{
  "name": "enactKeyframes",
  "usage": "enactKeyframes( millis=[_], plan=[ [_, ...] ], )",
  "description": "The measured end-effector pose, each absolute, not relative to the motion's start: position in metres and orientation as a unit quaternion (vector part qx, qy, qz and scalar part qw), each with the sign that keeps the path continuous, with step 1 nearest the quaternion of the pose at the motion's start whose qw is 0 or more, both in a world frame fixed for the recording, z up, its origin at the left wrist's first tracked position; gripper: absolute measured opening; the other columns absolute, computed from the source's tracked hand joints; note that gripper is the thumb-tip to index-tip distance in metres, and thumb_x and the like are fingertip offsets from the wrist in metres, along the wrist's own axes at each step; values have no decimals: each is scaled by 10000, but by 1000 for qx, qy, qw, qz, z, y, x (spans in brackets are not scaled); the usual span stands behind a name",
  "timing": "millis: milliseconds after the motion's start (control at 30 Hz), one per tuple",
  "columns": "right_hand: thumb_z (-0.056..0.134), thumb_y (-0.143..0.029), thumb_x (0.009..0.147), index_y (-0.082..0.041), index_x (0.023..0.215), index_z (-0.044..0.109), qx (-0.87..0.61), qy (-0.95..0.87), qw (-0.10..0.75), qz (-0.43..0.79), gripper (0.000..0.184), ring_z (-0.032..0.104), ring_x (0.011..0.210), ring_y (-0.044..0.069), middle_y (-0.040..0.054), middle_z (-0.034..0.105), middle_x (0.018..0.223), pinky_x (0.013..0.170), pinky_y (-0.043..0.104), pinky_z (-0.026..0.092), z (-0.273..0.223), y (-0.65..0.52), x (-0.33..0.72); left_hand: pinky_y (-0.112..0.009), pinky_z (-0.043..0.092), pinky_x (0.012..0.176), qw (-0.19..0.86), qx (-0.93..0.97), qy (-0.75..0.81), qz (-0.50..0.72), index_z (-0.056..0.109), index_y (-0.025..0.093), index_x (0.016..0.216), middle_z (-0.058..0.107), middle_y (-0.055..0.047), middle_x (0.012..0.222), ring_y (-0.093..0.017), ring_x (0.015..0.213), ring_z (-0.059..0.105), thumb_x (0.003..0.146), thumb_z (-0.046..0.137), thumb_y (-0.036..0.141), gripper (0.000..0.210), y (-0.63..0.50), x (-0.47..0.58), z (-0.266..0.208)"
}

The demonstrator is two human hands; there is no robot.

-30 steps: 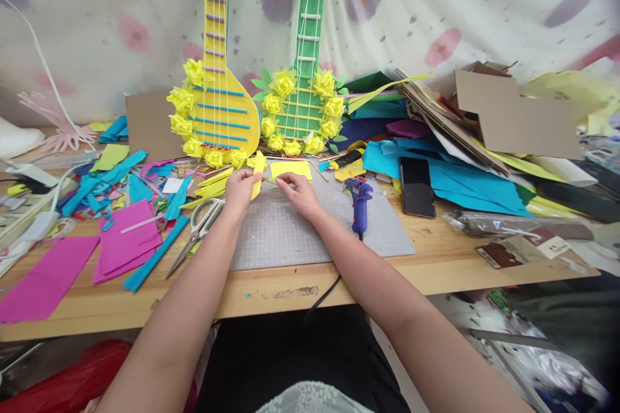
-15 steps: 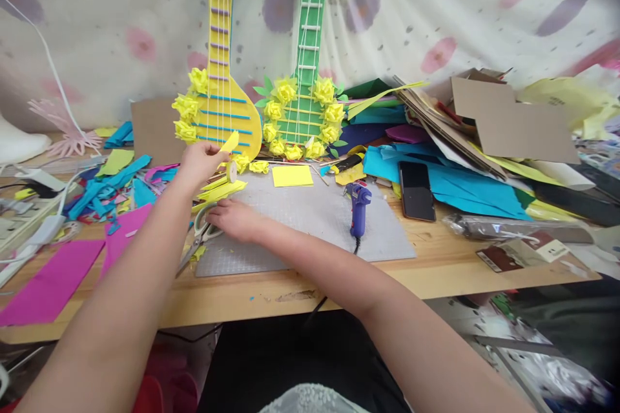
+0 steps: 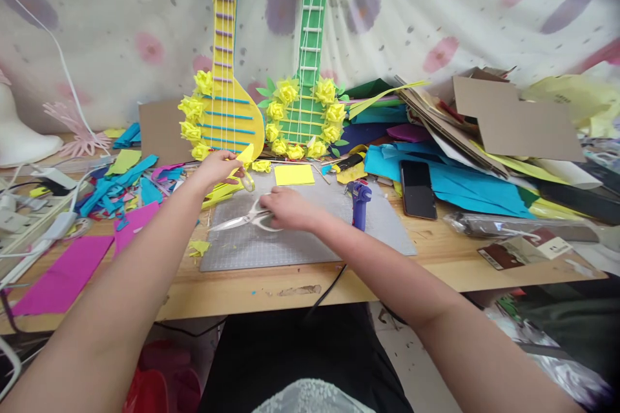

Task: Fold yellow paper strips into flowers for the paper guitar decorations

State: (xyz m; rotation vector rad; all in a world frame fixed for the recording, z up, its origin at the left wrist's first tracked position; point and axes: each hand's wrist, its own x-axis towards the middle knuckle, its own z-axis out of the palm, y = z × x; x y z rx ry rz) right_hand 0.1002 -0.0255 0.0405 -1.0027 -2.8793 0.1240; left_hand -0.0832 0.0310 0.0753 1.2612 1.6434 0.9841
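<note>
My left hand [image 3: 220, 168] is closed on a folded piece of yellow paper [image 3: 246, 155], which sticks out past the fingertips. A small ring, like a roll of tape [image 3: 248, 182], hangs just below those fingers; whether they grip it I cannot make out. My right hand [image 3: 293, 208] is closed around a handle of the white-handled scissors [image 3: 256, 213], over the grey cutting mat [image 3: 300, 251]. Their blades point left. Beneath my left hand lie yellow paper strips [image 3: 220, 193]. A yellow paper sheet [image 3: 294, 175] lies flat at the mat's back edge.
A yellow paper guitar [image 3: 232, 116] and a green one [image 3: 305, 110] lean at the back. Right of my right hand stands a purple glue gun [image 3: 359, 206]. A phone [image 3: 417, 189] lies on blue paper. Paper scraps [image 3: 116, 187] and a power strip [image 3: 29, 232] fill the left.
My right hand has moved right, bringing the scissors from the mat's left edge onto its middle. My left hand has shifted slightly right and down with the yellow paper.
</note>
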Motion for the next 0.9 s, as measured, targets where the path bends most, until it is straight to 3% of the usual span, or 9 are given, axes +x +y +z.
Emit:
enactKeyframes(
  millis=[100, 233, 467, 900],
  plan=[
    [546, -417, 794, -182, 981, 560, -427, -899, 49, 85, 301, 567, 786, 183, 80, 649, 903, 618, 256, 340, 52, -34, 147, -317, 539, 605, 450, 499, 649, 357, 511, 171, 604, 656, -55, 688, -194, 679, 650, 565, 711, 219, 209, 30, -79, 77],
    [465, -673, 755, -183, 957, 568, -530, -846, 15, 54, 540, 591, 757, 204, 88, 664, 865, 601, 257, 315, 76, -32, 184, -338, 542, 640, 481, 517, 640, 304, 516, 174, 620, 665, -59, 715, -208, 739, 659, 586, 729, 259, 233, 29, -73, 82],
    [501, -723, 694, -170, 987, 585, -535, -841, -73, -36, 631, 613, 850, 269, 113, 668, 864, 655, 287, 347, 116, 3, 185, -351, 537, 693, 524, 557, 585, 269, 515, 177, 672, 677, -64, 755, -208, 782, 664, 580, 752, 329, 295, 33, -72, 87],
    [494, -738, 685, -205, 903, 617, -521, -849, -82, 31, 589, 605, 800, 222, 73, 661, 825, 630, 277, 345, 116, 23, 166, -336, 533, 677, 520, 573, 570, 276, 545, 180, 680, 640, -29, 689, -155, 683, 626, 625, 722, 293, 217, 33, -72, 87]
  ],
)
